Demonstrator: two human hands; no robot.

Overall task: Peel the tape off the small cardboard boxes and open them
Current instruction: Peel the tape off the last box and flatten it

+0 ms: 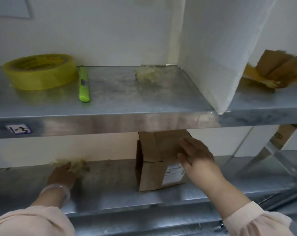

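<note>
Far left on the upper shelf [118, 99], a fat yellow tape roll [39, 72] with dark print round its inside ring, too blurry to read. Just below, on the shelf's front edge, a small white sticker [19, 129] with a blue rim and hand-drawn marks, maybe numbers, not clear enough to say. Beside the roll, a bright green marker pen [84, 84] with a tiny dark label, not readable. Down on the lower shelf [110, 184], the left hand [62, 174] with a pale bracelet [56, 191], laid on a crumpled wad of peeled tape [76, 163]; fingers hidden behind the hand, so cannot tell if holding the wad or only touching it. Up in the middle, another tape wad [145, 74]. Below that, the small cardboard box [159, 160], standing on the lower shelf with its flaps up, nearly reaching the shelf above. Looks like the opening step, with the tape seemingly off this box. Right hand [197, 155] flat against the raised flap, fingers straight and spread, gripping nothing. Next move, most likely — push the flaps wide open and let go of the wad somewhere out of the way. On the box front, a white paper label [174, 174] with print too tiny to read. Further right, a tall white board [221, 57], an opened box [270, 68] behind it, and lower down a brown box [283, 136] with a dark printed mark — not readable either.
</note>
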